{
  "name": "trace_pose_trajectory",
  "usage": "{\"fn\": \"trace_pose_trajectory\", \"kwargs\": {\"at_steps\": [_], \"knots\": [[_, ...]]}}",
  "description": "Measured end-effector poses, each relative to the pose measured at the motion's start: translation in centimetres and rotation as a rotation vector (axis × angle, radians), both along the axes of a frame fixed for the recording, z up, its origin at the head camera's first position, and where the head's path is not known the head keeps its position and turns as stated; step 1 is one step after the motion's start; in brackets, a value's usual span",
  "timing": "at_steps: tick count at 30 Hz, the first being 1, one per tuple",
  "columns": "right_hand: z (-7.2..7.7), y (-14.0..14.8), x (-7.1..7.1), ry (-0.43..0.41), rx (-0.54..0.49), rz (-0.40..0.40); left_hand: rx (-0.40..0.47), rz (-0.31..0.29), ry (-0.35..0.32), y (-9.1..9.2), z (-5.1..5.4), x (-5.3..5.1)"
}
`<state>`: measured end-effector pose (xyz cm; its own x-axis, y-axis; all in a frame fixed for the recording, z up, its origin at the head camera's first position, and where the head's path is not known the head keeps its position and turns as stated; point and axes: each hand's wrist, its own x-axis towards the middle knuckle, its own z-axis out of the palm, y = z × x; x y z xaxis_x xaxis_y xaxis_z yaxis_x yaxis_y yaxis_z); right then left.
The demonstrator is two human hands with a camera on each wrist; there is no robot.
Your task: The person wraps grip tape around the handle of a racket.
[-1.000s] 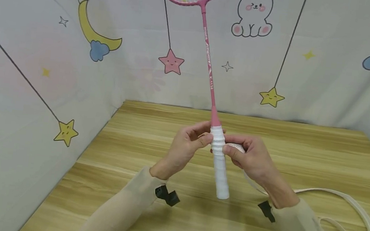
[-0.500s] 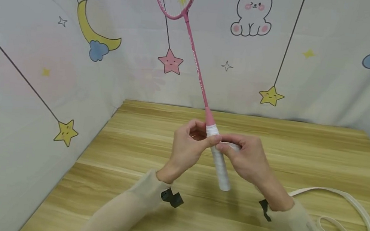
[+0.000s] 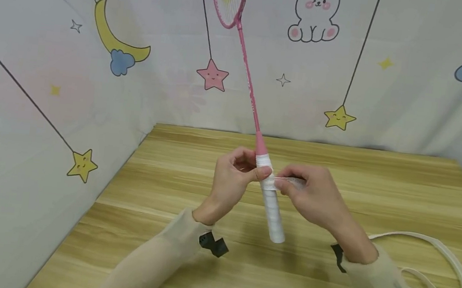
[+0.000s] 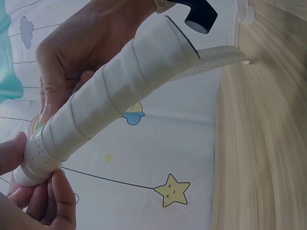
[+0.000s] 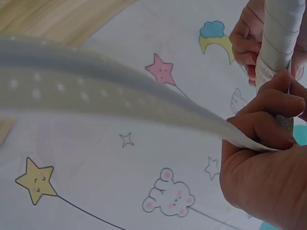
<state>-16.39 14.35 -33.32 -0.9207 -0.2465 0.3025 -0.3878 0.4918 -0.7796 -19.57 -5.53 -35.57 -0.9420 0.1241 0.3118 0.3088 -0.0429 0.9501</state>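
A pink badminton racket (image 3: 248, 78) is held tilted above the table, head up and handle (image 3: 273, 216) down. White perforated grip tape (image 4: 37, 155) is wound round the upper part of the handle, over a smooth white wrap (image 4: 103, 98). My left hand (image 3: 231, 177) grips the handle near its pink cone, thumb across the front. Just to the right, my right hand (image 3: 314, 195) pinches the loose grip tape (image 5: 96, 91) close to where it meets the handle. In the right wrist view the tape runs out of the curled fingers to the left.
The tape's free tail (image 3: 451, 261) curves over the wooden table (image 3: 169, 165) at the right. Behind the table hangs a white cloth (image 3: 142, 102) printed with stars, moons and a rabbit. Dark wrist cameras (image 3: 214, 244) sit on both sleeves.
The racket has turned about its handle, and its head has swung left from its first position. My right hand came against the left thumb at the handle, then drew slightly right with the tape.
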Motion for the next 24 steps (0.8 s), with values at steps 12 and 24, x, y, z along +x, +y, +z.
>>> {"fn": "trace_pose_trajectory", "kwargs": {"at_steps": [12, 24], "knots": [[-0.6, 1.1, -1.0, -0.241, -0.163, 0.065, 0.201, -0.142, -0.076, 0.0, 0.0, -0.2], [-1.1, 1.4, -1.6, -0.375, -0.318, 0.186, 0.342, -0.360, -0.115, -0.5, -0.4, -0.4]]}}
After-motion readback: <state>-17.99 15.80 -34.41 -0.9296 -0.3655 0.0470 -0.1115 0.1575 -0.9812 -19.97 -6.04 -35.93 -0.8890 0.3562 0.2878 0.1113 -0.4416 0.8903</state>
